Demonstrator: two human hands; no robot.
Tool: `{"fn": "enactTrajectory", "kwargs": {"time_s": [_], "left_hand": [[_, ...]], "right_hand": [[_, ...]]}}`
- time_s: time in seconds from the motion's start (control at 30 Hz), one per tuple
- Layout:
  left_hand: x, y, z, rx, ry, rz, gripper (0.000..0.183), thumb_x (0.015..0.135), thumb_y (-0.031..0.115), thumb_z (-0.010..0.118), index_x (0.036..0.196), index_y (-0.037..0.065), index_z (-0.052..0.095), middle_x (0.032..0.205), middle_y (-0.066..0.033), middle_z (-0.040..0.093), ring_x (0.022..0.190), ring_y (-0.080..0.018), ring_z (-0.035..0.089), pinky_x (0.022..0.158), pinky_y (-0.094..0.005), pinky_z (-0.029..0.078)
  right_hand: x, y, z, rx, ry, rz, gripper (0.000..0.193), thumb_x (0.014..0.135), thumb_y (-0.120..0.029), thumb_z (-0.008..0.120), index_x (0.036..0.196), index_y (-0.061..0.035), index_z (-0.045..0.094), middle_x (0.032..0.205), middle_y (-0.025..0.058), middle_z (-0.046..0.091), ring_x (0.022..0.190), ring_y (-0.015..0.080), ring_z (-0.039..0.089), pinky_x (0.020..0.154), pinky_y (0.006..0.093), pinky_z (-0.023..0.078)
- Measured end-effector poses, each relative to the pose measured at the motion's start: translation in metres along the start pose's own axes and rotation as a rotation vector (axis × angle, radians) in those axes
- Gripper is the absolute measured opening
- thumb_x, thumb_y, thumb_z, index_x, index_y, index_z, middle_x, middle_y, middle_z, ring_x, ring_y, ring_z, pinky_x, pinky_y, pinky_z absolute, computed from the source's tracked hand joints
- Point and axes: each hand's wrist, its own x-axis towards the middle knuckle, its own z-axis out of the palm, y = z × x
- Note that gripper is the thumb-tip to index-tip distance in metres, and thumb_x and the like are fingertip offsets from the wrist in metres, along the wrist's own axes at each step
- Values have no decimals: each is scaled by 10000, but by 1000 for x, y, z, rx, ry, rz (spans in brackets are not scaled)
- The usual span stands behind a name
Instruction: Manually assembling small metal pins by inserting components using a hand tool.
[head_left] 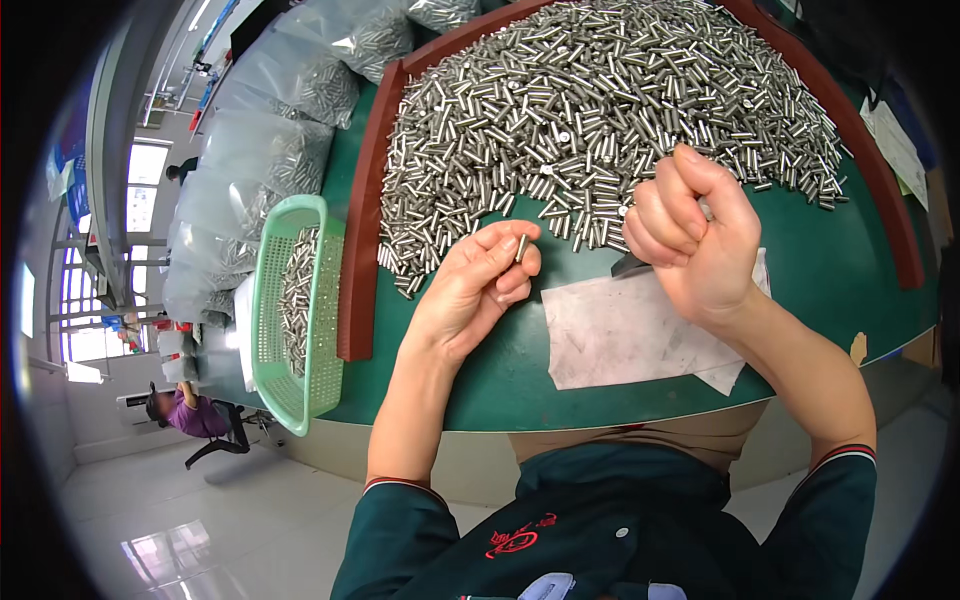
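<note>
Between the thumb and fingertips of my left hand (468,290) is one short metal pin (522,248), tilted upward. My right hand (697,235) is curled into a fist, higher and to the right; whatever its fingers hold is hidden. A large heap of shiny metal pins (600,110) covers the table just beyond both hands. Under the right wrist lies a smudged whitish sheet (625,335) on the green tabletop (480,390). A small dark object (628,265) shows at the sheet's far edge, partly behind the right hand.
Red-brown rails border the heap at left (365,230) and right (865,130). Left of them stands a light green perforated basket (325,340) with pins in it. Clear plastic bags of pins (270,150) line the far left. A person in purple (195,412) sits in the background.
</note>
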Motion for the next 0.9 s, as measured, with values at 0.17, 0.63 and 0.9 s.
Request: {"fn": "enactTrajectory", "kwargs": {"time_s": [0.17, 0.63, 0.9], "left_hand": [[2, 1, 4, 39, 50, 23, 235, 879, 182, 476, 990, -22, 511, 742, -74, 546, 533, -56, 361, 498, -189, 321], [28, -13, 20, 1448, 433, 554, 109, 725, 65, 643, 813, 25, 594, 504, 22, 321, 463, -54, 294, 426, -222, 282], [15, -2, 13, 691, 231, 234, 119, 847, 148, 525, 844, 30, 516, 708, 15, 510, 581, -27, 398, 486, -177, 310]], "right_hand": [[0, 1, 0, 52, -7, -5, 407, 889, -227, 300, 496, -131, 253, 404, -29, 217, 365, 67, 152, 358, 225, 144], [-1, 2, 2, 45, -11, 10, 404, 881, -225, 314, 492, -129, 261, 411, -29, 223, 371, 65, 156, 365, 225, 144], [-2, 0, 2, 49, -4, 25, 405, 872, -223, 329, 485, -128, 255, 409, -28, 226, 374, 64, 161, 365, 224, 144]]}}
